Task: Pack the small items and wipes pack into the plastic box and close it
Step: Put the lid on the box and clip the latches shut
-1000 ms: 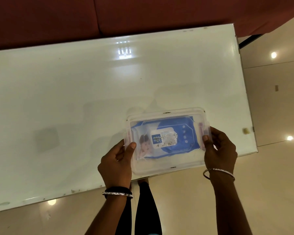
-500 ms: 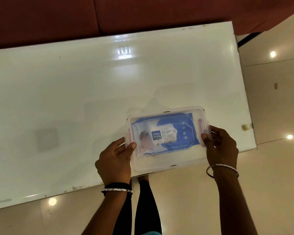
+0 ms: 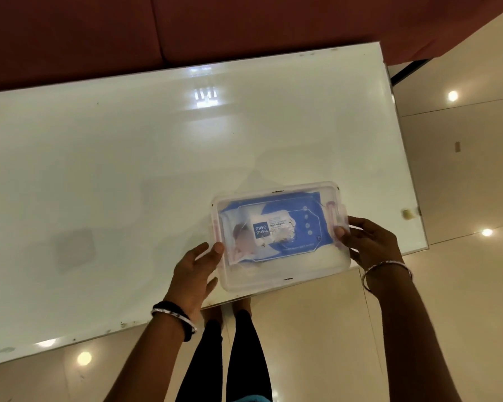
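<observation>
Clear rectangular plastic box [image 3: 282, 271] sits at the near edge of the glossy white table [image 3: 128, 184], right of centre, near long side roughly level with the table's edge. Translucent lid is on top, covering the whole box.

Blue-and-white soft pack of wet wipes [image 3: 273, 227] lies flat inside, visible through the lid, label up ("mee mee", "Wet Wipes" readable). It fills most of the box's far half; the near strip of the interior looks pale and blurred, contents there can't be made out. Small items not distinguishable.

Left hand [image 3: 195, 274] is at the box's left short end: thumb tip on the lid corner, next to the pinkish side latch [image 3: 215, 230], fingers curled down the outside wall. Grasping the box end, not clenched into a fist.

Right hand [image 3: 369, 242] is at the right short end: thumb pressed on the right pinkish latch [image 3: 333, 213], fingers wrapped behind the end wall. Also gripping the box (whether that latch is fully snapped down can't be told; it looks slightly raised).

Silver bangle [image 3: 386, 269] on the right wrist, silver bangle plus black band [image 3: 174, 317] on the left. Person's dark-trousered legs [image 3: 224, 358] stand on the beige tiled floor [image 3: 462, 300] below the table edge. Red-brown upholstery [image 3: 244, 24] runs beyond the far side.
</observation>
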